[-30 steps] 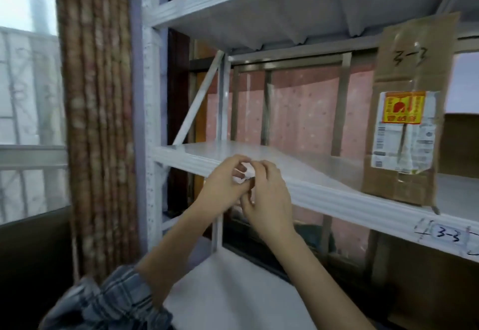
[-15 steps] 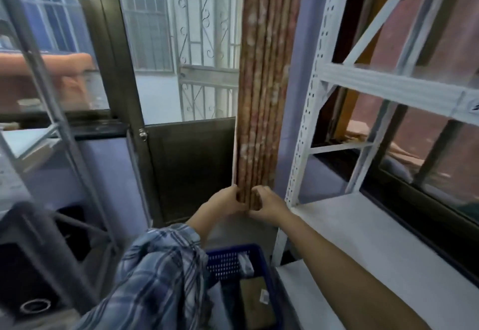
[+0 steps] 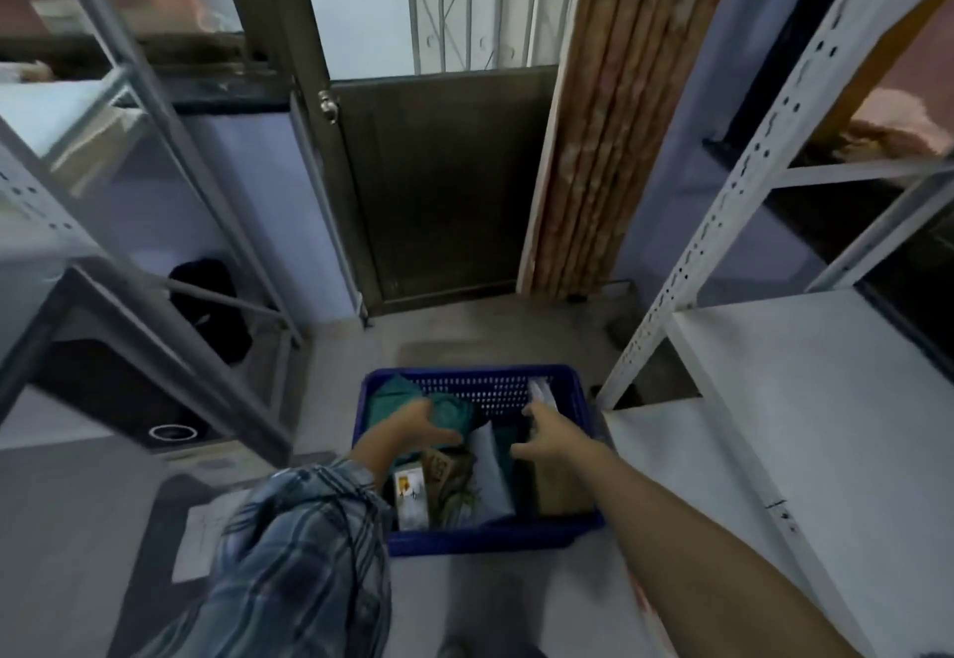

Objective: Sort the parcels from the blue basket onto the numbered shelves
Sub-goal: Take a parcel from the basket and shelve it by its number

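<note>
The blue basket stands on the floor below me, holding several parcels. A green soft parcel lies at its far left, a white-grey mailer stands in the middle, a brown box sits at the right, and a box with a yellow label is at the near left. My left hand reaches into the basket over the green parcel, fingers spread, holding nothing. My right hand hovers over the basket's right side, fingers extended, empty.
A white shelf unit with perforated uprights stands at the right, its low shelf bare. A grey metal rack is at the left. A dark door and a curtain face me. A floor mat lies at lower left.
The view swung from the shelf level down to the floor. Both hands, earlier together near the curtain, have separated and dropped into the blue basket.
</note>
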Action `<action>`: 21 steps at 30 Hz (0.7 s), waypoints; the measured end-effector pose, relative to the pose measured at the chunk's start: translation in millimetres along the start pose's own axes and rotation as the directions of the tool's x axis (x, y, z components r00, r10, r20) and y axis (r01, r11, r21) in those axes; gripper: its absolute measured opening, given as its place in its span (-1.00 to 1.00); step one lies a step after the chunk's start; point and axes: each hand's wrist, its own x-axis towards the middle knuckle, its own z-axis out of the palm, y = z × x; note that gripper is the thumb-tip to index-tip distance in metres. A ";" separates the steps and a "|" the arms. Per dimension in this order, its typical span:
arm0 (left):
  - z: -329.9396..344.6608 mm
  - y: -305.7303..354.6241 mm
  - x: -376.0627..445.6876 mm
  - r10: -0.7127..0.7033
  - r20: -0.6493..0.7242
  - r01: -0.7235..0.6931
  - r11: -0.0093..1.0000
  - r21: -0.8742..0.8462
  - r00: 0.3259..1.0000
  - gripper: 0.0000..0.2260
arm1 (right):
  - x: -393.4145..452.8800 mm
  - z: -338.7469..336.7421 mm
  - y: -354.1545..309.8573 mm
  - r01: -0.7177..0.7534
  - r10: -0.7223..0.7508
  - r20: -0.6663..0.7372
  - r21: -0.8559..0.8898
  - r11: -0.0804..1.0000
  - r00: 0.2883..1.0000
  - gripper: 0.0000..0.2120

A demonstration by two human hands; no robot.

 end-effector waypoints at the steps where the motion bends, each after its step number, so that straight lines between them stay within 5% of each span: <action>1: 2.9 0.4 6.2 -0.013 0.011 0.012 1.000 0.011 1.000 -0.41 | 8.9 2.6 1.2 -0.013 0.013 0.028 -0.006 1.000 1.000 -0.42; 7: 23.3 -6.3 33.2 -0.123 0.061 0.128 0.987 -0.093 0.991 -0.84 | 58.9 13.9 12.8 -0.093 0.087 0.129 0.040 0.995 0.988 -0.41; 13: 42.0 -42.5 72.6 -0.321 0.136 0.349 0.862 -0.369 0.937 -0.45 | 101.8 40.2 35.5 -0.236 0.201 0.227 0.140 0.962 0.953 -0.43; 18: 56.3 -100.4 113.2 -0.431 0.092 0.414 0.754 -0.511 0.898 -0.65 | 139.5 88.2 49.7 -0.326 0.260 0.304 0.191 0.926 0.916 -0.62; 21: 69.8 -141.6 136.3 -0.506 0.153 0.508 0.699 -0.505 0.849 -0.47 | 169.5 122.7 56.1 -0.381 0.300 0.338 0.206 0.901 0.892 -0.54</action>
